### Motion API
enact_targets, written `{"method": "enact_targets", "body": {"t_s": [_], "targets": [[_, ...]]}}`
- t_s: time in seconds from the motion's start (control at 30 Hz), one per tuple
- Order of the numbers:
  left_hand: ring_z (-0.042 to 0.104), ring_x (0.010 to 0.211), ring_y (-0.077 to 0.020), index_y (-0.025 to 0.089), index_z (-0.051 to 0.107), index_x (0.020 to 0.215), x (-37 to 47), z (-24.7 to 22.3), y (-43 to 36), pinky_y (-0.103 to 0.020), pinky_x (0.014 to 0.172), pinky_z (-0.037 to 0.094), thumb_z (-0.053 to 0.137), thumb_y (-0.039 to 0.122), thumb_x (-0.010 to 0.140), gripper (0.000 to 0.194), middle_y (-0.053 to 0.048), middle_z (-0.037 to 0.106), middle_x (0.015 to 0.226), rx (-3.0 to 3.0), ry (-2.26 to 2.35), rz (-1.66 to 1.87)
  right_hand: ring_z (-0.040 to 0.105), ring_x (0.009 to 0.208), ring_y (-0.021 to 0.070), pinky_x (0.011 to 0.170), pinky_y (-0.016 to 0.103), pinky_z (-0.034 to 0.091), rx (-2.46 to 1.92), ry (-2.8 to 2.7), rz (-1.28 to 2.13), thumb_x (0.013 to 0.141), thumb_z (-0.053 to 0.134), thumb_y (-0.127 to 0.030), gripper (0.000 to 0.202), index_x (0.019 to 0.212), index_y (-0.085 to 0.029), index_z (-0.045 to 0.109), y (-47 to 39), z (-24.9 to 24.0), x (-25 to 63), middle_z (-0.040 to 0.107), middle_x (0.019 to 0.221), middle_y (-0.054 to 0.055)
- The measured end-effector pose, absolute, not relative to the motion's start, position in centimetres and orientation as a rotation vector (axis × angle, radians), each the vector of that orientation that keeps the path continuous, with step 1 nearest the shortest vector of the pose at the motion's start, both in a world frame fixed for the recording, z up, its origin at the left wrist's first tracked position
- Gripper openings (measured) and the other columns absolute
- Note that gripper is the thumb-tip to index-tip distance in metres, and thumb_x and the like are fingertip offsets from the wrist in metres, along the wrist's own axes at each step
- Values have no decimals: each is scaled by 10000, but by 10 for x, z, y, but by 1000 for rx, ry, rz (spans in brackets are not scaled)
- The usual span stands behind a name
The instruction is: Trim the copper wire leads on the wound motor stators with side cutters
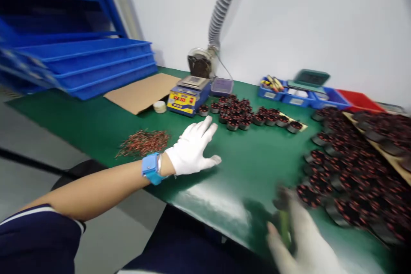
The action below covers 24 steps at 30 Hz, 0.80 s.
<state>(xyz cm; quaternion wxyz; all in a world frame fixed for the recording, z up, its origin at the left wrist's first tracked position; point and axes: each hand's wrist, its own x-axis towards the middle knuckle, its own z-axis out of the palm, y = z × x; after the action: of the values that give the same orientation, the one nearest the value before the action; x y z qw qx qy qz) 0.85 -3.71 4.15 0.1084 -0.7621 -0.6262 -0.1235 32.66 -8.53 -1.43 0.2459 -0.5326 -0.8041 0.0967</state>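
Note:
My left hand (195,147), in a white glove with bare fingertips, reaches over the green table with its fingers spread and nothing in it. A heap of copper wire clippings (144,142) lies just left of it. Beyond the fingertips stands a cluster of copper-wound motor stators (236,111). At the lower right, my right hand (302,239), gloved too and smeared by motion, is closed around green-handled pliers (284,227), whose dark head is blurred. Right beside that hand is a large mass of the same wound stators (340,171).
A blue and yellow solder pot (183,98) stands at the back under an extraction hose (223,6), with cardboard (144,90) to its left. Blue trays (109,64) are stacked at the far left. Small blue bins (297,98) and a red bin (359,102) line the wall.

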Motion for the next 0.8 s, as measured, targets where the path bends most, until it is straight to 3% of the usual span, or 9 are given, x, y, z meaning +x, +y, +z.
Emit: {"method": "enact_targets", "body": {"t_s": [0.07,0.17,0.3,0.43,0.57,0.7,0.8], "targets": [[293,1413,-332,102,277,1466,40,44,3,-424,1142,282,534,590,817,851,-216,140,1583,-2298,-1771,-441,598,1037,251,818,379,544,-1402,-2409,244,870,544,-253,598,1441,-244,363,-75,-13,316,593,1238,88],[347,1378,-335,150,451,1348,85,44,66,-420,1111,317,596,502,793,673,-185,162,1584,-2330,-1739,-455,582,1014,281,783,394,525,-1570,-2441,91,854,507,-206,567,1412,-172,410,-56,-9,307,603,1180,114],[263,1408,-372,133,540,1215,134,42,120,-486,1139,230,605,454,790,537,-191,167,1580,-2403,-1639,-474,544,1049,283,783,373,495,-1827,-2263,-57,872,500,-250,538,1390,-124,430,-46,-4,317,575,1222,134],[177,1437,-365,124,482,1289,173,44,143,-506,1172,99,578,406,802,570,-175,154,1586,-2478,-1505,-475,520,1051,289,777,382,466,-1948,-2167,-131,863,518,-274,558,1389,-110,427,-49,-5,328,574,1229,132],[249,1400,-346,160,465,1318,209,46,170,-489,1134,208,522,485,823,595,-152,225,1564,-2544,-1458,-419,522,1014,289,771,404,435,-1972,-2137,-86,833,534,-253,488,1311,-166,499,-48,-5,327,578,1230,108],[283,1368,-393,223,487,1313,236,44,217,-557,1067,277,477,637,805,655,-141,276,1543,-2575,-1538,-331,518,1023,283,826,410,412,-1929,-2123,37,814,540,-235,431,1243,-186,531,-43,-4,327,585,1212,94],[388,1294,-409,251,502,1308,242,38,245,-592,1003,331,488,670,787,669,-153,422,1453,-2612,-1600,-221,509,1045,274,871,408,396,-1892,-2084,111,819,527,-223,409,1227,-190,526,-42,-4,330,581,1208,85]]}}
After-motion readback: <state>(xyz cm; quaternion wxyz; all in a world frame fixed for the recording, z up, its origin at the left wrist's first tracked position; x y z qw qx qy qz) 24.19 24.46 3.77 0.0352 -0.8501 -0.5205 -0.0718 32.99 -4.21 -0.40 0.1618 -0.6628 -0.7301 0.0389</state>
